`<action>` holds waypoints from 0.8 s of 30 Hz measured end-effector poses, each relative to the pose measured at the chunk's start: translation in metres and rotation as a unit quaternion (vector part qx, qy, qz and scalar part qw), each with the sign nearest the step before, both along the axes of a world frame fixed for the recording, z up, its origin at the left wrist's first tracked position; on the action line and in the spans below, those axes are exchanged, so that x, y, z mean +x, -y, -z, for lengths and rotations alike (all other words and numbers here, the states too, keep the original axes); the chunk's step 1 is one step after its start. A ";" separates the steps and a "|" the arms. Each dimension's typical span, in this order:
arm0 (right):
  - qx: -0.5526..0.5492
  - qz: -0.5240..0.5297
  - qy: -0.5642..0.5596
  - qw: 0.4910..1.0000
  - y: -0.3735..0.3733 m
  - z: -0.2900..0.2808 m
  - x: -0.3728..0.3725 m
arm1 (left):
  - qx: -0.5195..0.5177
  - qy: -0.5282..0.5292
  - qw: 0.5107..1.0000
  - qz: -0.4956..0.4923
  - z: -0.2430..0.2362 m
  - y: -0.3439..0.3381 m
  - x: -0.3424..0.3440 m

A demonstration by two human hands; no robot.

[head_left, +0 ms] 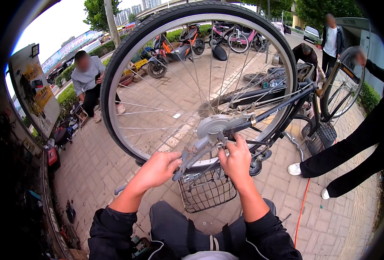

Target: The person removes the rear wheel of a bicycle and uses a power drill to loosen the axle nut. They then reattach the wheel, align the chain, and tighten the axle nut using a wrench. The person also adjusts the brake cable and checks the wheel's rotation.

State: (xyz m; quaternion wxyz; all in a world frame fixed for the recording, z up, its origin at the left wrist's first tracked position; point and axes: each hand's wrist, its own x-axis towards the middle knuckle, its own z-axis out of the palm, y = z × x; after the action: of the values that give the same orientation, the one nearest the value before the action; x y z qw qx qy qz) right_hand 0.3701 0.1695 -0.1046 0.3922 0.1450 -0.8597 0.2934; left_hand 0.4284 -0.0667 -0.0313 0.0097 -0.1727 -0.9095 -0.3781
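Observation:
A bicycle stands upside down before me, its spoked wheel (114, 125) upright with a black tyre. At the wheel's centre is a grey round hub brake cover (213, 125). Below it a grey metal bracket (186, 161) with a coil spring (199, 156) slants down to the left. My left hand (159, 170) pinches the outer end of this bracket between thumb and fingers. My right hand (236, 159) has its fingers bent around the axle end (220, 144), beside the frame tube. Whatever lies between those fingertips is hidden.
Beneath the wheel, a wire basket (207, 190) sits on the brick paving. An orange hose (303, 212) runs along the right. One person (88, 78) sits at left; another person's dark-trousered legs (348, 151) stand close at right. Parked scooters (174, 52) are farther back.

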 end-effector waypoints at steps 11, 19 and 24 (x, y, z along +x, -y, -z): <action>0.002 0.010 -0.047 0.999 0.009 0.004 -0.004 | 0.064 -0.017 0.998 -0.022 0.026 -0.001 0.012; -0.002 0.000 -0.029 1.000 0.008 0.004 0.002 | 0.030 0.025 0.999 -0.025 0.023 -0.003 0.019; -0.002 0.009 -0.048 0.999 0.010 0.010 -0.001 | 0.055 0.042 0.997 -0.016 0.027 0.000 0.015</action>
State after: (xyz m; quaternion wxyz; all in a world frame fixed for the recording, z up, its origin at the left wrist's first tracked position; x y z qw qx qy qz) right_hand 0.3687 0.1590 -0.1151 0.4362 0.1501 -0.8405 0.2841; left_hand 0.4439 -0.0663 -0.0584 -0.0129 -0.1410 -0.8896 -0.4343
